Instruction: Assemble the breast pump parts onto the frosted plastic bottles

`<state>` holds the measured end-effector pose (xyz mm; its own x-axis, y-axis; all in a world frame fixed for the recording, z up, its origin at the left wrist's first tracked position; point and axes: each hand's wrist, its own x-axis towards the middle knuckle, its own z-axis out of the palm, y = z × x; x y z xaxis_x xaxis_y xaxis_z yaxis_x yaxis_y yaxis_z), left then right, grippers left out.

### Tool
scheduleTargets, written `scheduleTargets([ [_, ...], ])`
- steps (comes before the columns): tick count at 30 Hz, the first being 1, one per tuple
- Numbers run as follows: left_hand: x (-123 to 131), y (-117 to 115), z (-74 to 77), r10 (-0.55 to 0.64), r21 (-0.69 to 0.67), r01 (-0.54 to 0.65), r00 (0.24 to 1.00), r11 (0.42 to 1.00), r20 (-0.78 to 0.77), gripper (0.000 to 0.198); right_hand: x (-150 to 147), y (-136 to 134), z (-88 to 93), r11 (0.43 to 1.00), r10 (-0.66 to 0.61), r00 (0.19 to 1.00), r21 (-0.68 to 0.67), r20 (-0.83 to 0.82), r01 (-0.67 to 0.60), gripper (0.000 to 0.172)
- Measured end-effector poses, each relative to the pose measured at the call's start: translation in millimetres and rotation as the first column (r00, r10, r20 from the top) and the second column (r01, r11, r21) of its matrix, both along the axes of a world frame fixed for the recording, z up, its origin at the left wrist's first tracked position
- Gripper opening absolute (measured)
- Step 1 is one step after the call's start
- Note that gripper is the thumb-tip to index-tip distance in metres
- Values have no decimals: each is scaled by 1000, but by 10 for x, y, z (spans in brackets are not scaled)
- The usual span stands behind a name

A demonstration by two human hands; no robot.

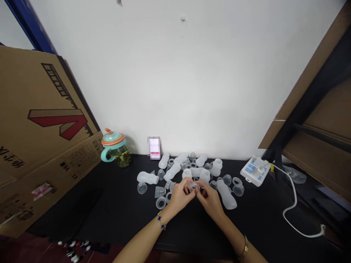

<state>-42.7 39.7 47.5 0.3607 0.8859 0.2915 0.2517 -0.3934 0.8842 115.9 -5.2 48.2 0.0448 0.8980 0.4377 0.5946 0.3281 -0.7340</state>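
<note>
My left hand [179, 196] and my right hand [210, 199] meet over the black table [123, 215], fingers pinched together on a small clear plastic ring-shaped part [194, 187]. Behind them lies a scatter of translucent white small bottles [148, 178], clear caps and rings [161, 202]. One bottle [227, 194] lies just right of my right hand. A bracelet sits on each wrist.
A large cardboard box [41, 138] leans at the left. A teal and orange lidded cup [116, 148] stands by the wall. A white power strip [254, 170] with a white cable [293, 204] lies at the right, near a dark shelf frame [301, 113].
</note>
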Motion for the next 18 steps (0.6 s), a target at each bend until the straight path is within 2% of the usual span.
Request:
scheduleTargets([
  [18,0,-4,23,-19,8,19,1000,1000,3,16,-7,-5,-2,1000,-14,1000,-15,1,14,25],
])
